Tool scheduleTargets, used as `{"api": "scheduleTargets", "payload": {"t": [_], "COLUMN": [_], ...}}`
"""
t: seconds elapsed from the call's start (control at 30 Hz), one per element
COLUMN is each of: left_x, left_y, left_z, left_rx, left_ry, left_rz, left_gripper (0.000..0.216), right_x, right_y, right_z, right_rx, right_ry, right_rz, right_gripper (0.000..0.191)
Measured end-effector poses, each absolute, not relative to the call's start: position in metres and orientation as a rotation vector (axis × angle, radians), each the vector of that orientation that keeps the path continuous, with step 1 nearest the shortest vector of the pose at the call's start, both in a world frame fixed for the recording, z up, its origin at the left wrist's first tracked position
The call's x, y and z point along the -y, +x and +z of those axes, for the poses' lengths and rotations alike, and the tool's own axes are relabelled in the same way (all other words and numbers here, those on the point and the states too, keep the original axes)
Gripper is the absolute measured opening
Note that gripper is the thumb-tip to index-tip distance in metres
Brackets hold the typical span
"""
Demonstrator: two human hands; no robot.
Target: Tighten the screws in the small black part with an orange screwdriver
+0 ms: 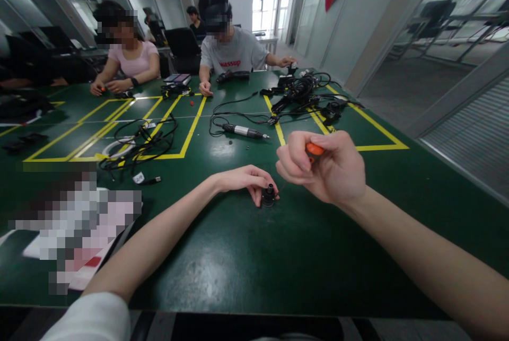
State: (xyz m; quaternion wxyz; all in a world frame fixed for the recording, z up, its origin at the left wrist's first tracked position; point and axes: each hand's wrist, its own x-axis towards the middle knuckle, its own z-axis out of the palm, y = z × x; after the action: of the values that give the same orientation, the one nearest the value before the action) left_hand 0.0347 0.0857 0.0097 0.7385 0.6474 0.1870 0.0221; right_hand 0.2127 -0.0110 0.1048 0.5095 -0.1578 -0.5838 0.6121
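A small black cylindrical part point(269, 192) with a round, wider base stands upright on the green table. The fingers of my left hand point(254, 179) are closed around its far and left sides. My right hand point(324, 166) is raised to the right of that part, wrapped around a screwdriver point(315, 149) with an orange and dark handle. Most of the handle is hidden in the fist. A thin shaft seems to come out below the fingers and point at the side of the black part; whether its tip touches cannot be made out.
On the green table point(222, 256), beyond my hands, lies a silver and black electric screwdriver point(244, 131) with its cord. Black cables point(149, 142) are at left, more tangled cables point(300, 92) at back right. Papers point(95, 240) lie near my left forearm. Two people sit opposite.
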Motion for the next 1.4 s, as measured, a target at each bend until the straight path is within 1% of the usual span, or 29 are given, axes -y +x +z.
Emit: {"api": "scheduleTargets", "payload": {"t": [0.2, 0.3, 0.4, 0.47, 0.57, 0.67, 0.73, 0.97, 1.13, 1.2, 1.4], "left_x": [-0.086, -0.084, -0.084, -0.083, -0.084, -0.085, -0.084, -0.082, -0.081, -0.08, -0.076], "left_y": [0.035, 0.036, 0.035, 0.035, 0.034, 0.034, 0.034, 0.036, 0.037, 0.038, 0.039], "left_z": [0.01, 0.012, 0.014, 0.014, 0.013, 0.011, 0.01, 0.008, 0.012, 0.012, 0.017], "left_rx": [-0.403, -0.398, -0.383, -0.371, -0.366, -0.362, -0.364, -0.411, -0.426, -0.436, -0.484], "left_ry": [1.411, 1.426, 1.436, 1.437, 1.424, 1.409, 1.408, 1.432, 1.456, 1.466, 1.48], "left_rz": [0.046, 0.054, 0.055, 0.05, 0.046, 0.04, 0.046, 0.055, 0.032, 0.03, 0.055], "left_gripper": [0.028, 0.03, 0.037, 0.04, 0.041, 0.04, 0.039, 0.033, 0.032, 0.03, 0.027], "right_x": [0.01, 0.012, 0.013, 0.013, 0.013, 0.015, 0.017, 0.017, 0.014, 0.014, 0.015], "right_y": [0.218, 0.215, 0.213, 0.213, 0.214, 0.214, 0.213, 0.208, 0.208, 0.207, 0.209], "right_z": [0.102, 0.103, 0.103, 0.103, 0.102, 0.101, 0.1, 0.098, 0.1, 0.1, 0.096], "right_rx": [1.339, 1.378, 1.414, 1.408, 1.378, 1.36, 1.361, 1.377, 1.364, 1.345, 1.309], "right_ry": [-0.334, -0.349, -0.353, -0.349, -0.321, -0.294, -0.298, -0.327, -0.393, -0.414, -0.337], "right_rz": [1.553, 1.524, 1.467, 1.475, 1.539, 1.584, 1.593, 1.509, 1.43, 1.436, 1.563], "right_gripper": [0.022, 0.025, 0.037, 0.041, 0.037, 0.025, 0.021, 0.021, 0.035, 0.037, 0.026]}}
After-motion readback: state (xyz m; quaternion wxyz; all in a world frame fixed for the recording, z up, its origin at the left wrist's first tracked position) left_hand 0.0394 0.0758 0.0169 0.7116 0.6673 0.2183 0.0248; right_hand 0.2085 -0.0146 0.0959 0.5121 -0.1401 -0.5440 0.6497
